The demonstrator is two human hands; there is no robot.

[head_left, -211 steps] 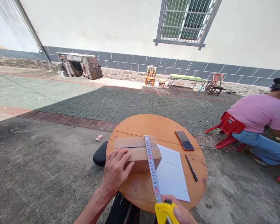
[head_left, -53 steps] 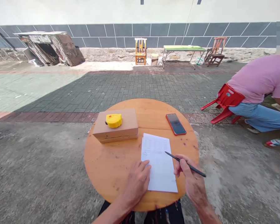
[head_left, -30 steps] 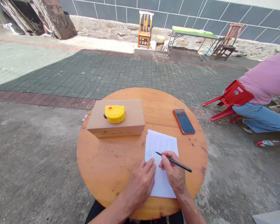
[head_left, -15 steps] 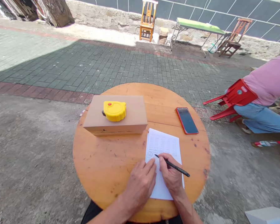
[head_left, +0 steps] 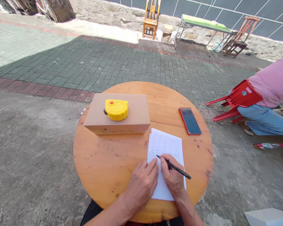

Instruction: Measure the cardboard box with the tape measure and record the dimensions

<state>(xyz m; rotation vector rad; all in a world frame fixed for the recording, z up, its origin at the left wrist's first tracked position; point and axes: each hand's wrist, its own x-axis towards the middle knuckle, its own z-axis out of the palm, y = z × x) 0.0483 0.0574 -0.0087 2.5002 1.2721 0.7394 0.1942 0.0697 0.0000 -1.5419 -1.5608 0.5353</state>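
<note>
Between the fingers of my right hand (head_left: 173, 175) is a black pen (head_left: 179, 170), its tip at the paper just right of a circled note. Handwritten rows and columns fill the upper part of the white paper (head_left: 163, 191); the lower part is blank. My left hand (head_left: 142, 180) lies flat, fingers stretched out, over the paper's left edge. Beyond the hands, a yellow tape measure (head_left: 116, 110) with a red button rests on top of a closed brown cardboard box (head_left: 136, 110). A phone (head_left: 191, 121) in a red case lies to the right of the paper.
Everything stands on a round wooden table (head_left: 101, 166). At right, a person in a pink shirt (head_left: 273, 80) sits on a red plastic chair (head_left: 244, 95); a bottle (head_left: 270, 145) lies on the ground nearby. A green folding table (head_left: 205, 23) and wooden chairs line the far wall.
The view has shifted slightly, so the background sits a little higher. Both hands and the pen stay almost in place on the paper.
</note>
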